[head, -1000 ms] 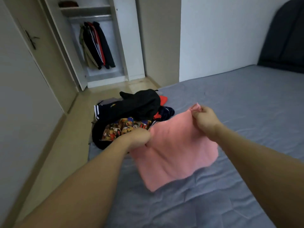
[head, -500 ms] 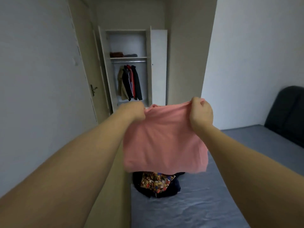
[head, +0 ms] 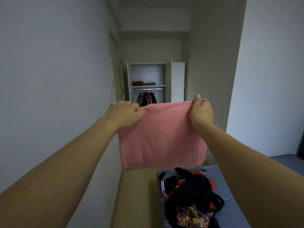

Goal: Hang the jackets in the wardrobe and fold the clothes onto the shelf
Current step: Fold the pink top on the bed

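Note:
A pink garment (head: 162, 137) hangs in the air in front of me, stretched by its top edge. My left hand (head: 125, 115) grips its upper left corner and my right hand (head: 200, 112) grips its upper right corner. Below it, a pile of dark, red and patterned clothes (head: 190, 196) lies on the grey bed (head: 233, 195). Straight ahead stands the open wardrobe (head: 148, 81), with several jackets (head: 147, 99) hanging on its rail and folded clothes (head: 144, 83) on its shelf.
A narrow strip of wooden floor (head: 136, 195) runs between the left wall and the bed toward the wardrobe. The wardrobe's white door (head: 178, 82) stands open on the right. A closed door (head: 115, 71) is set in the left wall.
Both hands have lifted the pink garment off the bed and raised it high in front of me. The view has tilted up toward the wardrobe.

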Demonstrator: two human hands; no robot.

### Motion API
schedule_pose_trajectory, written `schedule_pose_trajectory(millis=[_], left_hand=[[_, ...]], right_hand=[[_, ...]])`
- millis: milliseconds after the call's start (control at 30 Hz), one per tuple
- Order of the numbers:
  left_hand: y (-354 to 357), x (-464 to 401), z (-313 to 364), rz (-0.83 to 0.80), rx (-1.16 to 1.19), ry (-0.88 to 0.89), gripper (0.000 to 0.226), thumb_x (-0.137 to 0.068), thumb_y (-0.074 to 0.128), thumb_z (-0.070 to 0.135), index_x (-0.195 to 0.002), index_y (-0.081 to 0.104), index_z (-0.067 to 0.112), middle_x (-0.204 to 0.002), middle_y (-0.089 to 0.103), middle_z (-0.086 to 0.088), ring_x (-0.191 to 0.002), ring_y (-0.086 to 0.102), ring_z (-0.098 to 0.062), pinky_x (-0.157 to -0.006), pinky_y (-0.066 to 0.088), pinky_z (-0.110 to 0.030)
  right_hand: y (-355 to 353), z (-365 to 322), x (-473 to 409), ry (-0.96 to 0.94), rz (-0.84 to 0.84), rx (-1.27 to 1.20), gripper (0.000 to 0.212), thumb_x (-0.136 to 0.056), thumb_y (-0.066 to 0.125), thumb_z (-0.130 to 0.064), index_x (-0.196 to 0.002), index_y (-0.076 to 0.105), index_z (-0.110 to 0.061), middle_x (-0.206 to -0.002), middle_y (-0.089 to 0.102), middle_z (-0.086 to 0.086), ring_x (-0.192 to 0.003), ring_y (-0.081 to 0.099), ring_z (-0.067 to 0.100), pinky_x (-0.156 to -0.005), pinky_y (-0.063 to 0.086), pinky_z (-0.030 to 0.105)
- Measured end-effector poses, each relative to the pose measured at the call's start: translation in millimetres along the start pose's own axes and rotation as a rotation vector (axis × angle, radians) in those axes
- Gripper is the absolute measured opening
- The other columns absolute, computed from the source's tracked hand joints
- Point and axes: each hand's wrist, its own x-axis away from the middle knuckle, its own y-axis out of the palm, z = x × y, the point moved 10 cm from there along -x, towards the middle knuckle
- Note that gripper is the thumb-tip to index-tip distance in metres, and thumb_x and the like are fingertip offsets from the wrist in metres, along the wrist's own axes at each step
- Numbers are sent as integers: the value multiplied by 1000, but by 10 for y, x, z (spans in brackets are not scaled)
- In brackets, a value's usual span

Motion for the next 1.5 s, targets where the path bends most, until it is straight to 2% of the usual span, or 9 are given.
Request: schedule_pose_trajectory(millis=[133, 267, 400, 533, 667, 833, 933, 1033, 1500], left_hand=[[75, -248, -457, -42, 27, -54, 30, -97, 30, 45, -101, 58, 34, -102, 45, -1, -109, 43, -25, -97, 27, -46], [424, -609, -755, -69, 108, -118, 23, -96, 33, 35, -78, 48, 33, -92, 47, 4, -102, 37, -22, -87, 21, -42], [829, -1080, -986, -35, 112, -156, 23, -94, 33, 25, -78, 48, 30, -86, 51, 5, -103, 37, -22, -91, 24, -42], [1238, -1686, -1303, 27, 98, -175, 20, -96, 34, 26, -88, 52, 30, -88, 52, 5, -110, 40, -26, -84, 19, -39], [1644, -2488, -1649, -8, 168, -185, 24, -98, 34, 28, -86, 55, 27, -85, 54, 7, -117, 37, -27, -85, 18, -37], [2099, -3357, -2040, 30, 120, -198, 26, -97, 33, 28, -77, 50, 27, -77, 49, 13, -99, 33, -20, -81, 17, -36], [2457, -3826, -2331, 43, 114, -211, 27, -96, 33, 27, -71, 45, 26, -75, 48, 12, -96, 32, -20, -81, 18, -36], [2874, -4331, -2607, 48, 106, -221, 27, -96, 34, 26, -70, 43, 26, -75, 47, 11, -95, 32, -20, -81, 19, -37], [4485, -7622, -3976, 140, 58, -110, 12, -96, 36, 28, -93, 47, 29, -102, 58, 0, -106, 40, -26, -83, 21, -40]], right_hand=[[424, -192, -114, -25, -22, -8, 55, -101, 26, -50, -120, 54, -7, -121, 61, 13, -111, 55, 31, -81, 32, 32], [898, -143, -335, -20, -55, -20, 50, -101, 28, -48, -111, 57, -9, -115, 62, 11, -94, 51, 24, -79, 31, 30], [1617, 165, -736, 130, -206, -78, 43, -101, 29, -41, -118, 54, -11, -112, 56, 9, -93, 49, 24, -80, 33, 31], [2451, 520, -1239, 341, -360, -251, 23, -88, 30, -34, -76, 42, -18, -77, 43, 2, -66, 39, 18, -60, 30, 30], [3140, 644, -1954, 326, -399, -270, 31, -92, 28, -27, -112, 51, -19, -106, 57, 6, -88, 52, 23, -81, 41, 35], [3918, 748, -2692, 283, -409, -257, 29, -92, 33, -22, -106, 55, -9, -89, 57, 6, -71, 50, 17, -59, 35, 28], [4465, 848, -3048, 246, -449, -226, 45, -93, 32, -28, -130, 48, -8, -112, 58, 12, -92, 55, 24, -73, 41, 34], [5025, 976, -3431, 224, -439, -207, 44, -97, 30, -26, -136, 41, -7, -120, 54, 12, -94, 53, 24, -81, 39, 37], [7516, 967, -5925, -66, -116, -163, 23, -103, 33, -25, -118, 40, -9, -82, 44, -11, -81, 47, 16, -77, 35, 32]])
